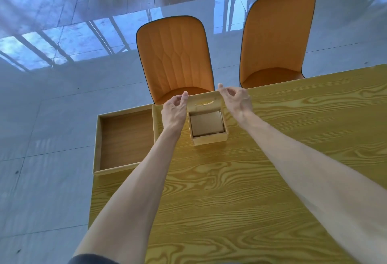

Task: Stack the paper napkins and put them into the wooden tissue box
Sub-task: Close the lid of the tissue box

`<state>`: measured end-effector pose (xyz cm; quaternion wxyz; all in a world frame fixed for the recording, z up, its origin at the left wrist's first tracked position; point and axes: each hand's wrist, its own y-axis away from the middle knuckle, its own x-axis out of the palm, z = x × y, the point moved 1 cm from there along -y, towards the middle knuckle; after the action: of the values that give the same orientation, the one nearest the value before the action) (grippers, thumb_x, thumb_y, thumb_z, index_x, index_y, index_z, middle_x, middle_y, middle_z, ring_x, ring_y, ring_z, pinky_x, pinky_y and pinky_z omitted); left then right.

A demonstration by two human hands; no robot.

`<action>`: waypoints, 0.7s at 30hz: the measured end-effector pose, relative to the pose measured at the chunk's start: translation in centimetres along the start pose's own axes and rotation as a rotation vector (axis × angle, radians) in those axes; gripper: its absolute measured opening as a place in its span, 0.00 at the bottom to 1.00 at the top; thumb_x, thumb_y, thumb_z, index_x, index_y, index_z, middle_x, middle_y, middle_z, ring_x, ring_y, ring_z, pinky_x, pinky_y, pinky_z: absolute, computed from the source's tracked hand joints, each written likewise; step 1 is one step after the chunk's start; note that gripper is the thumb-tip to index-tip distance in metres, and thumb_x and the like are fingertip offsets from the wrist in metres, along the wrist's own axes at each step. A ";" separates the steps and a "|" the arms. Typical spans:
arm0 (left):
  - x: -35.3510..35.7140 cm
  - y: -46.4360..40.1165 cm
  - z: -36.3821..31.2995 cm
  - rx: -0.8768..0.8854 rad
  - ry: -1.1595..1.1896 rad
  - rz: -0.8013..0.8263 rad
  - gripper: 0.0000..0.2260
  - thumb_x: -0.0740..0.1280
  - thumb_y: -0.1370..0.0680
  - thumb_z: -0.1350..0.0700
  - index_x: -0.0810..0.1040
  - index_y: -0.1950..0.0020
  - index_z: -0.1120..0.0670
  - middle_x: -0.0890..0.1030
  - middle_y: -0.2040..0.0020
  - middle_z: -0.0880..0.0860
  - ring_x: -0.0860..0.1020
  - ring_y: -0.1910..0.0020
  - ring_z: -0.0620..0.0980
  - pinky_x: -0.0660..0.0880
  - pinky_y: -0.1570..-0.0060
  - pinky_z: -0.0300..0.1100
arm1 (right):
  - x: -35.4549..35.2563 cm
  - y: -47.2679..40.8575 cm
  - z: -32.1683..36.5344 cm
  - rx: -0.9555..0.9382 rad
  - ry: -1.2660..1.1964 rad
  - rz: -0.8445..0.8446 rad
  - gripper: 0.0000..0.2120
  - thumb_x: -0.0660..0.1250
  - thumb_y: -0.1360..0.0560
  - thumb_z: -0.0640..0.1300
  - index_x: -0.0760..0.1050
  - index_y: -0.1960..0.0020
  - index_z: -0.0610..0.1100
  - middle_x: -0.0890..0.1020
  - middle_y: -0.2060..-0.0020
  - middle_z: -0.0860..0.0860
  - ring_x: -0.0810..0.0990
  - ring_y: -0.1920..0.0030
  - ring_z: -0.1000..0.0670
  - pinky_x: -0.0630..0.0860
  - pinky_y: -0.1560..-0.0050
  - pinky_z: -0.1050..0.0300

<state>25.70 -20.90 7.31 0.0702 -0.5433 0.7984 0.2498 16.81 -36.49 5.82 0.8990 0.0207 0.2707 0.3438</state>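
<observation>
On the table (230, 180), left hand (174, 111) and right hand (236, 101) are curled at the lid (204, 100) corners; grip cannot be told

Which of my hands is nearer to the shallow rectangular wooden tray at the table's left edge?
Left. The left hand sits just right of the shallow rectangular wooden tray; the right hand is farther right, beyond the small wooden tissue box.

One wide-angle head view, close above the table (240, 190); faces forward and down toward the chairs (176, 58).
</observation>
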 end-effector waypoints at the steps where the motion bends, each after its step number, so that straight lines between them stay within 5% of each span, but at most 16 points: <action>1: 0.0 0.2 0.1 0.004 -0.004 -0.003 0.19 0.64 0.18 0.43 0.80 0.34 0.54 0.82 0.39 0.52 0.76 0.46 0.45 0.71 0.48 0.39 | 0.0 0.2 -0.1 0.001 -0.002 -0.002 0.26 0.61 0.21 0.62 0.81 0.41 0.41 0.83 0.42 0.46 0.81 0.43 0.47 0.79 0.42 0.51; 9: -0.6 2.7 2.1 -0.032 0.058 0.053 0.16 0.66 0.18 0.46 0.82 0.35 0.52 0.82 0.38 0.51 0.78 0.43 0.46 0.70 0.45 0.39 | -0.8 3.3 -1.9 -0.034 -0.039 0.037 0.18 0.65 0.22 0.57 0.81 0.41 0.46 0.83 0.42 0.49 0.80 0.42 0.50 0.77 0.38 0.50; 15: -0.4 4.5 5.9 -0.055 0.048 0.090 0.19 0.68 0.19 0.48 0.74 0.29 0.50 0.78 0.33 0.54 0.76 0.40 0.48 0.72 0.45 0.43 | -0.6 5.8 -6.1 0.078 -0.055 0.163 0.28 0.65 0.23 0.60 0.69 0.27 0.47 0.76 0.32 0.47 0.75 0.35 0.49 0.73 0.35 0.53; 21: 0.4 5.2 8.4 -0.139 0.010 0.083 0.21 0.67 0.19 0.46 0.72 0.27 0.52 0.78 0.34 0.54 0.76 0.44 0.48 0.72 0.47 0.43 | 0.2 6.9 -7.6 0.153 -0.039 0.181 0.29 0.63 0.21 0.58 0.66 0.26 0.44 0.78 0.35 0.45 0.76 0.36 0.46 0.71 0.38 0.55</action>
<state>19.53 -15.80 1.55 0.0182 -0.5146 0.8013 0.3047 8.95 -32.18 0.78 0.8650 0.1202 0.2756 0.4016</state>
